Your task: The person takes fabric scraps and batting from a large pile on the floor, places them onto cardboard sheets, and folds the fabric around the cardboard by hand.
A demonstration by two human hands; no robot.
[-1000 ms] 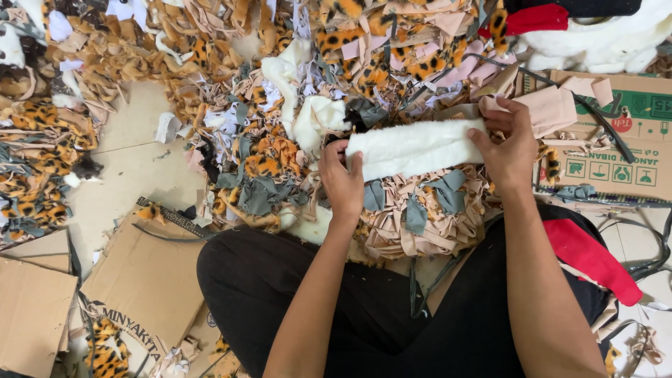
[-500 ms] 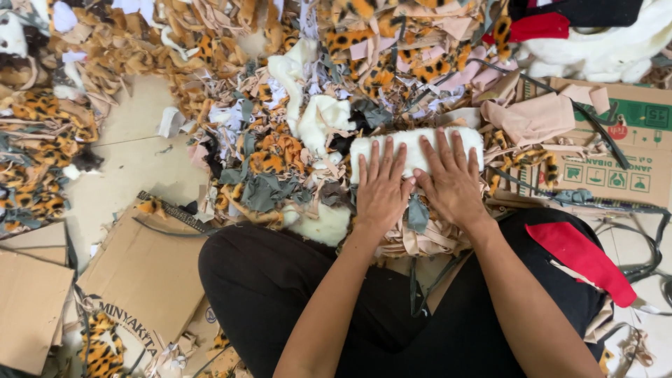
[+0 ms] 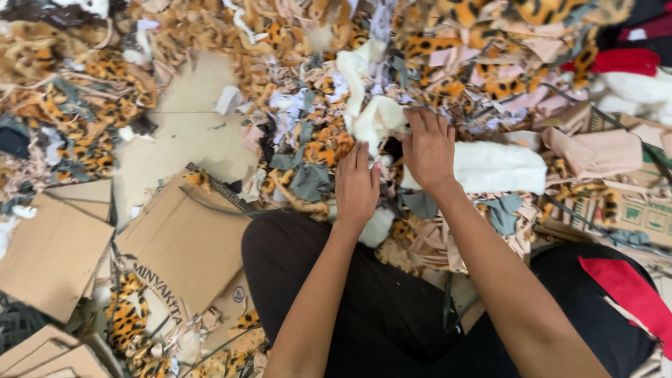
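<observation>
Heaps of leopard-print scraps (image 3: pixel 119 105) all around, grey offcuts (image 3: pixel 308 180) just left of the hands, flattened cardboard (image 3: pixel 185 245) lower left, a pink piece (image 3: pixel 595 150) and a box (image 3: pixel 640 213) to the right. White fur strip (image 3: pixel 500 168) flat on the pile, stretching rightward from under the right hand (image 3: pixel 428 150). Right fingers curled down on the strip's left end, pinching at cream fluff (image 3: pixel 374 119). Left hand (image 3: pixel 357 185) flat and unclenched on scraps just beside, grasping nothing.
</observation>
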